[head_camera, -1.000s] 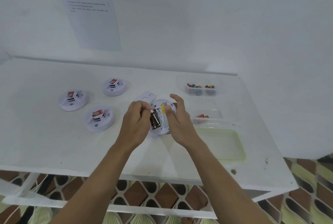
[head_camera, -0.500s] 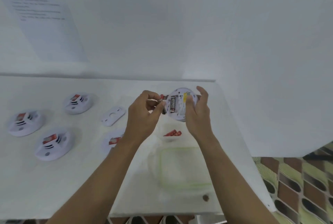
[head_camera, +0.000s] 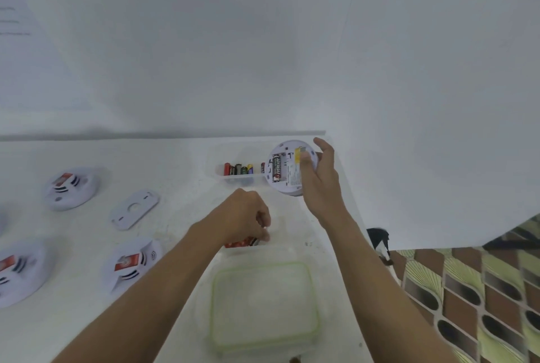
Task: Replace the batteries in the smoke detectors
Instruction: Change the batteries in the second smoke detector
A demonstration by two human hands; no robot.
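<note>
A: The detector [head_camera: 292, 169]?
B: White, with a black battery [head_camera: 276, 169] (plus a yellow sticker [head_camera: 297, 155]).
A: And the lid [head_camera: 263, 265]?
B: Clear, green-rimmed. Spare batteries [head_camera: 239, 169] red, black, green. White table [head_camera: 175, 163]; floor [head_camera: 467, 289] tiled brown and green.

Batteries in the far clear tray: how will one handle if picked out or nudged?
The batteries are small smooth cylinders, so one would probably roll if laid on the flat table. Glossy wrappers suggest a slippery pinch. They sit side by side in the tray, so lifting one may jostle its neighbours.
</note>
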